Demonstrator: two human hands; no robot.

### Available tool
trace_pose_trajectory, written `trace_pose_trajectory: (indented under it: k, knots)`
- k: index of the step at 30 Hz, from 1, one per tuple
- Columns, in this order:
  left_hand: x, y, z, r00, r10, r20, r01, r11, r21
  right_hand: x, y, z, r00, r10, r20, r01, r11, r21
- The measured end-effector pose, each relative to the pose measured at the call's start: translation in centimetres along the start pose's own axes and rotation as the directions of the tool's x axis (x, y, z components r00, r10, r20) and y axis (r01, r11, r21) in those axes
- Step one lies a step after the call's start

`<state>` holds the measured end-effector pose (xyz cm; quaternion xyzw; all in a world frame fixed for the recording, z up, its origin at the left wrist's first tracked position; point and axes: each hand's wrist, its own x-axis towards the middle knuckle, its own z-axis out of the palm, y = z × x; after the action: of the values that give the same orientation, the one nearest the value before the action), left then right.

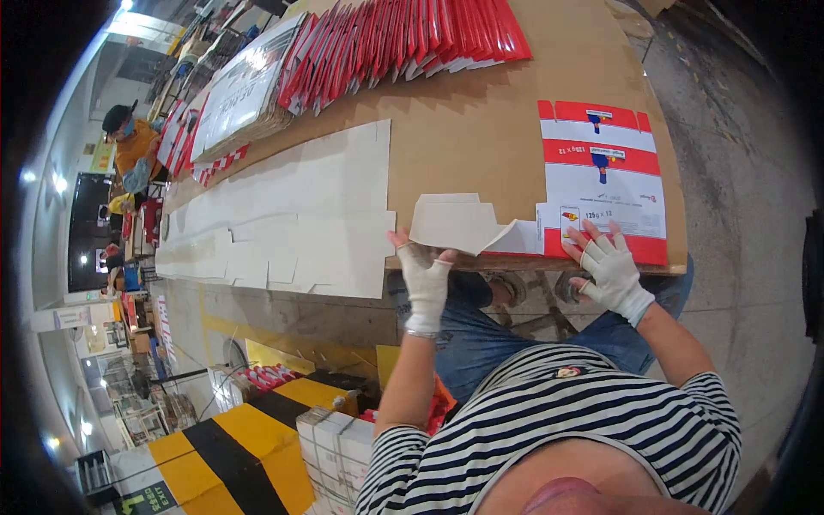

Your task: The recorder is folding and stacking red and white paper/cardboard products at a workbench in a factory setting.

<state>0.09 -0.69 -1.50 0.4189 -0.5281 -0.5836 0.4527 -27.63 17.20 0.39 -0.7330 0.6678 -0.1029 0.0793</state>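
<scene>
A flat red-and-white printed cardboard carton blank (605, 193) lay at the near right part of a brown cardboard-covered table (468, 142), its lower margin close to the table's near edge. The right hand (608, 262), in a white fingerless glove, rested on that lower margin with its fingers spread, pressing flat and gripping nothing. Just left of the carton blank, a cream cardboard flap (451, 221) with a notched outline and a curled right corner lay over a narrow red-and-white strip; whether the flap was joined to the blank could not be told. The left hand (423, 275), gloved likewise, was at the flap's left end, farther from the carton blank, with thumb and fingers apart and closed around nothing; contact between thumb and flap could not be made out. Farther left of the carton blank spread overlapping plain white cardboard sheets (318, 193). Beyond it and to the left stood a tight row of glossy red folded cartons (412, 39), with a white stack of flat printed cartons (245, 94) beside the row. Well apart from the carton blank, far to its left, was a person in an orange top and dark cap (142, 146); below and left of it sat a yellow-and-black striped box (262, 433) and a strapped white bundle (335, 455).
</scene>
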Motion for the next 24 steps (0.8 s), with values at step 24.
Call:
trace_pose_trajectory:
  k: [24]
  knots:
    - [1.1,0.1,7.3,0.609,0.017,0.793,-0.779,0.2,0.594,0.1,1.9,0.2,0.981,-0.183,-0.061,0.17,0.97,-0.174]
